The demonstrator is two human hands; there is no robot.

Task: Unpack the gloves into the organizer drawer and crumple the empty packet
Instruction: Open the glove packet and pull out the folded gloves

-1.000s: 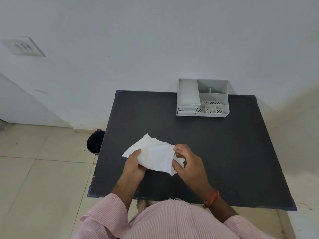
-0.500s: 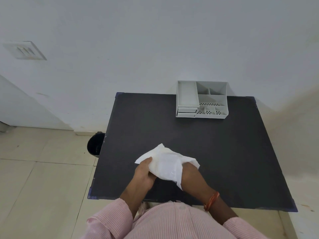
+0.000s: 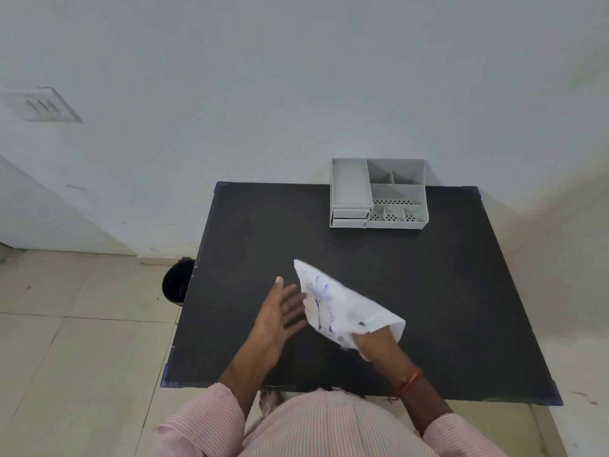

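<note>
The white glove packet (image 3: pixel 336 308), printed in blue, is lifted off the black table (image 3: pixel 445 291) near its front middle. My right hand (image 3: pixel 370 343) grips its lower right end, and the packet covers most of the fingers. My left hand (image 3: pixel 280 315) is flat and open just left of the packet, fingertips at its edge, holding nothing. No gloves show outside the packet. The grey organizer (image 3: pixel 379 194) stands at the table's back edge against the wall, with two small drawers (image 3: pixel 350 217) shut at its lower left.
A black bin (image 3: pixel 178 282) stands on the tiled floor by the table's left edge. A white wall runs right behind the table. My pink striped sleeves fill the bottom of the view.
My left hand has let go of the packet and opened. The right hand has turned the packet over, printed side up, and carried it to the right.
</note>
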